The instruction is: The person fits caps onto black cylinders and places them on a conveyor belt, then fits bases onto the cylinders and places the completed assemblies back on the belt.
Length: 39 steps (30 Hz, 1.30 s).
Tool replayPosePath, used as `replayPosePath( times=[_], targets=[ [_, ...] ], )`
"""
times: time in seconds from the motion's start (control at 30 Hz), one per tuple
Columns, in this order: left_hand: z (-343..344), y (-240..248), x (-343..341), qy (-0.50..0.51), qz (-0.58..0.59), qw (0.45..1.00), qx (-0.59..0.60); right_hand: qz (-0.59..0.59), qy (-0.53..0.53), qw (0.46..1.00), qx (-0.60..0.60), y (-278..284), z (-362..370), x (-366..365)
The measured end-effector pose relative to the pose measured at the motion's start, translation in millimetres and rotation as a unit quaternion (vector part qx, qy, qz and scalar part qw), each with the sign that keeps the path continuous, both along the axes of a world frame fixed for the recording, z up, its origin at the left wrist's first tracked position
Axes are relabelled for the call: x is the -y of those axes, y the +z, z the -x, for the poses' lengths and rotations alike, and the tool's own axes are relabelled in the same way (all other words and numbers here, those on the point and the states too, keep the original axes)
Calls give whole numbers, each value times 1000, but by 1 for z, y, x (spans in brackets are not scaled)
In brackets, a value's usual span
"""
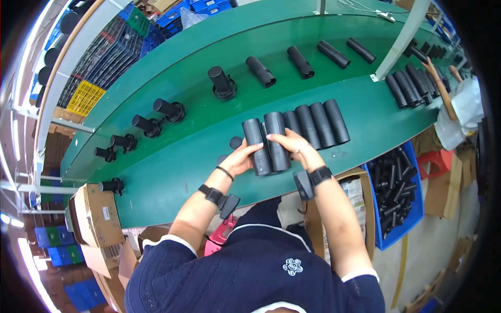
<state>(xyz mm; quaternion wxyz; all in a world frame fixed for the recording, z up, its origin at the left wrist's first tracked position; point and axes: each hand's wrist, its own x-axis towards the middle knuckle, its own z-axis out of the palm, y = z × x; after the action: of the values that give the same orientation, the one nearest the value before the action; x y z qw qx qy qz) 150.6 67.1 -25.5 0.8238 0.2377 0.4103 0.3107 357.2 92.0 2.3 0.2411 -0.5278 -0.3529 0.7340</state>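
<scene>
My left hand [240,159] is closed around a black cylinder with a perforated-looking surface [253,134]. Beside it, my right hand [295,145] grips a smoother black cylinder [275,124], its thumb lying across the side. The two stand nearly parallel above the green table [172,177], and part of another dark tube shows between them. Just right of my right hand, several black cylinders [324,125] lie side by side. Two small round black pieces, one of them a disc [236,142], are on the table by my left hand.
Along the green belt [193,109] beyond the table sit several black tubes, some with wider ringed bases [225,89]. A blue bin [412,208] of black parts stands at right, near an open carton. A metal post [402,39] rises there; another person's arm [443,91] reaches toward more cylinders.
</scene>
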Motion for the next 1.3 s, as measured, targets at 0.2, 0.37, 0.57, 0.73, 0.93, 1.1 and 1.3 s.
replayPosePath(
  times=[0.2,0.37,0.57,0.73,0.93,1.1,1.3],
  targets=[
    [11,-41,-38,12,52,998,-11,-36,-19,986,163,-29,21,-43],
    [11,-30,-47,-54,-5,980,-191,-188,-67,885,421,-24,-25,-51],
    [22,-38,-37,-83,-25,977,-196,-143,-40,780,608,2,-34,-43],
    [31,-57,-38,-122,-34,963,-240,-156,-35,799,579,-13,-26,-22],
    [18,-62,-48,-136,-81,938,-309,-183,-38,804,565,-18,-32,-5],
    [5,-23,-43,-117,-126,899,-403,-319,-168,830,426,2,-40,29],
    [18,22,-8,-30,-258,959,-115,-285,-153,946,32,-10,26,73]
  ],
)
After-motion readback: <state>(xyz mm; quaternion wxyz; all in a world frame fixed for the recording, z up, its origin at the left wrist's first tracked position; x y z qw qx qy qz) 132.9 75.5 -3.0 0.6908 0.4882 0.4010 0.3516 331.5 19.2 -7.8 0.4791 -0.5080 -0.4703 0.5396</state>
